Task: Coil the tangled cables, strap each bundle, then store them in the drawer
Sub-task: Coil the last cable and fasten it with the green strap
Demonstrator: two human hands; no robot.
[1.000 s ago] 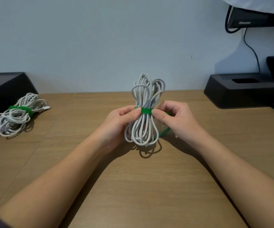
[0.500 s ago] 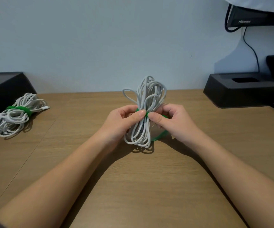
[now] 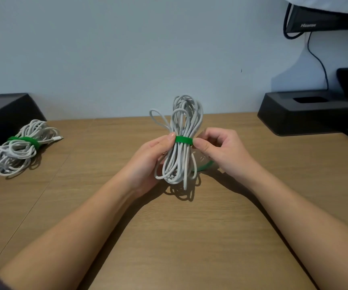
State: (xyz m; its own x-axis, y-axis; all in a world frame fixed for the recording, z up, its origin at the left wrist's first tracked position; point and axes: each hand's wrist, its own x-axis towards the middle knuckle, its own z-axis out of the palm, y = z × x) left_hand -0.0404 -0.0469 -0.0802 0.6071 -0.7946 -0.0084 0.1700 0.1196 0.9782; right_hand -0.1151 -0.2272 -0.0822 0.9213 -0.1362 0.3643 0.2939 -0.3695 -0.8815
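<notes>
Pale grey cable bundle (image 3: 182,139) at centre, bright green strap (image 3: 183,140); matching grey bundle (image 3: 16,148) at nine o'clock, green strap (image 3: 25,140). Wood-grain brown table (image 3: 169,237), black stand (image 3: 309,114) at two o'clock.

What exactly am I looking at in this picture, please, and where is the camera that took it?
There is no machine here: a person is working with two bare hands, and the camera sits on their head, looking forward and down. That is why both forearms reach in from the bottom edge.

The left hand and the right hand hold a coiled white cable bundle upright above a wooden desk. A green strap runs around its middle, pinched at each side by fingertips; a loose green tail hangs behind the bundle, so the strapping looks unfinished.

On the desk at far left lies a second cable bundle, already wrapped in its own green strap. Behind it is a dark box. At right sits a black stand, with a monitor above. No drawer is in view.
</notes>
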